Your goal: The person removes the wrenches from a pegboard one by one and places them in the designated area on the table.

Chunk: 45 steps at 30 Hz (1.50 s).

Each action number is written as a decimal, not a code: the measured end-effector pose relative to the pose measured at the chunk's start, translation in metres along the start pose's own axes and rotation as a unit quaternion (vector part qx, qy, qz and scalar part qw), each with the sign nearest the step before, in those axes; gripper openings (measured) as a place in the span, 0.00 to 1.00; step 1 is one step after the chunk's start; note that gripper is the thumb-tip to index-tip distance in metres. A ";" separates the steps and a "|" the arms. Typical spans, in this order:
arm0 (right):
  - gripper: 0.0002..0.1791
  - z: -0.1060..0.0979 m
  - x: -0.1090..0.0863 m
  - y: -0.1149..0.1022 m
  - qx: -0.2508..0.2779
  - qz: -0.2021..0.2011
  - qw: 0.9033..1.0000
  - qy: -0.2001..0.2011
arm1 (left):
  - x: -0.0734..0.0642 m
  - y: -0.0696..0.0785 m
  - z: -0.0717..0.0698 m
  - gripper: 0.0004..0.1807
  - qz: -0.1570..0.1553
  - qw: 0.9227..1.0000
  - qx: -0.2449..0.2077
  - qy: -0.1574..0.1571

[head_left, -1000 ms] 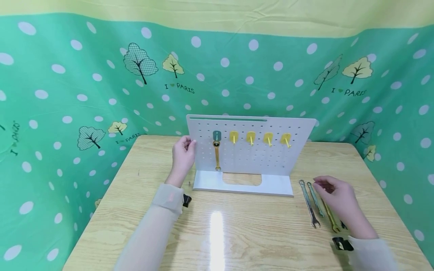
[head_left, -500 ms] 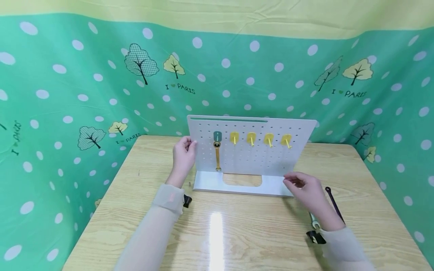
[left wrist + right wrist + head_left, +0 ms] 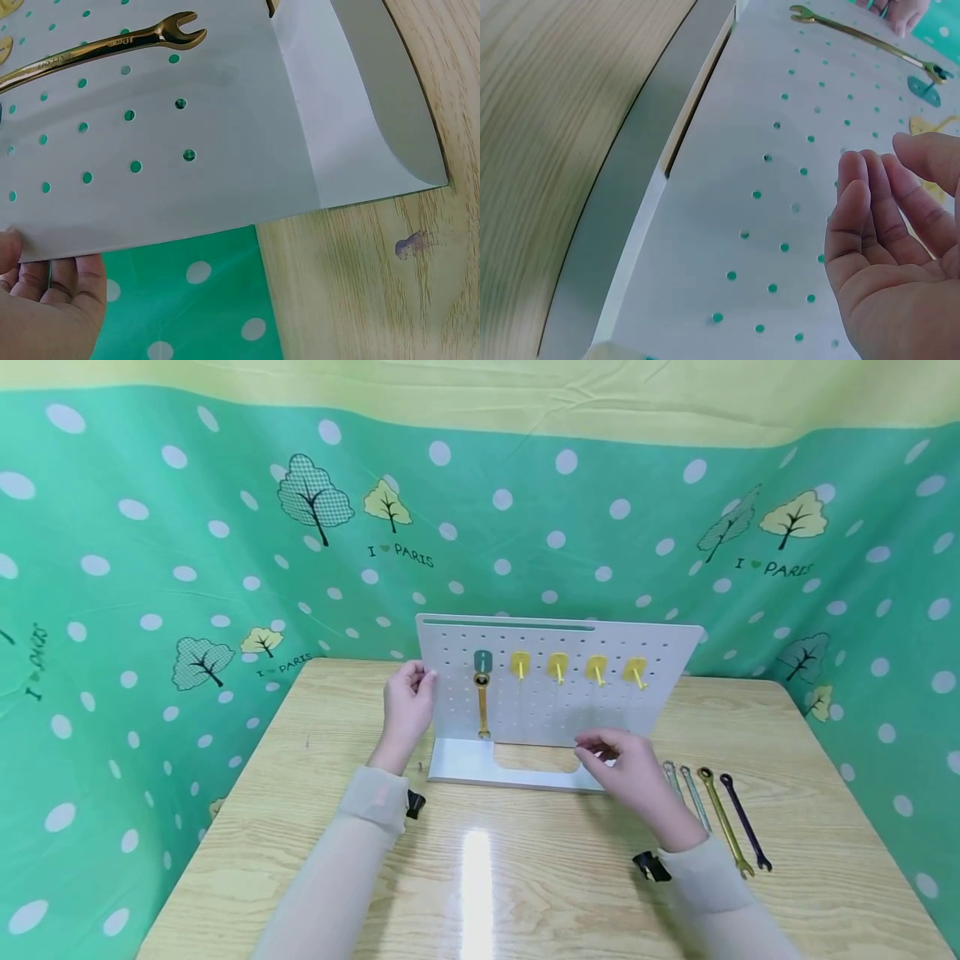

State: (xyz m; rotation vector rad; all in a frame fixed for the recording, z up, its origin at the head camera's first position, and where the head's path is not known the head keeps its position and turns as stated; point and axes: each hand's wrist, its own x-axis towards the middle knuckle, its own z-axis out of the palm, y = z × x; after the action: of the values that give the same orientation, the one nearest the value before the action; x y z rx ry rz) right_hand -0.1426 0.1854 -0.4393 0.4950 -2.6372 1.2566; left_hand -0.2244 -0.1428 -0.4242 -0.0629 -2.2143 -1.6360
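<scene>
My left hand grips the left edge of a white pegboard, thumb in front and fingers behind it in the left wrist view. A gold combination wrench hangs by its ring end from a green hook on that board. My right hand is in front of the board's lower right part, fingers loosely bent with nothing between them in the right wrist view. On the table to its right lie a silver wrench, a small pale-green wrench, a yellow-green wrench and a dark purple wrench.
Several yellow hooks stick out in a row right of the green one, with nothing hung on them. The board's white base has a cutout and stands on a wooden table. A green dotted curtain encloses the back and sides.
My right hand has moved left from over the wrenches to the front of the pegboard, uncovering most of the wrenches. The left hand has stayed on the board's edge.
</scene>
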 end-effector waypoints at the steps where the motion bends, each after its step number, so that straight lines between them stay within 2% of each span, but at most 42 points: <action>1: 0.06 0.001 0.001 -0.001 0.003 -0.001 1.000 -0.003 | 0.000 0.000 0.000 0.06 0.001 1.000 -0.001 0.000; 18: 0.06 0.016 0.014 -0.015 0.043 -0.010 0.999 -0.023 | -0.001 0.001 0.000 0.06 0.005 1.000 0.002 0.002; 45: 0.08 0.040 0.032 -0.032 0.069 0.010 0.997 -0.046 | 0.000 0.000 0.000 0.06 -0.005 1.000 -0.001 0.001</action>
State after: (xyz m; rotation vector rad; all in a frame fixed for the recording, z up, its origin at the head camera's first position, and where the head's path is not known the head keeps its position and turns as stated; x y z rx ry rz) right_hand -0.1610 0.1288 -0.4323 0.5620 -2.6482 1.4628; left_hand -0.2244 -0.1425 -0.4245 -0.0515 -2.2146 -1.6423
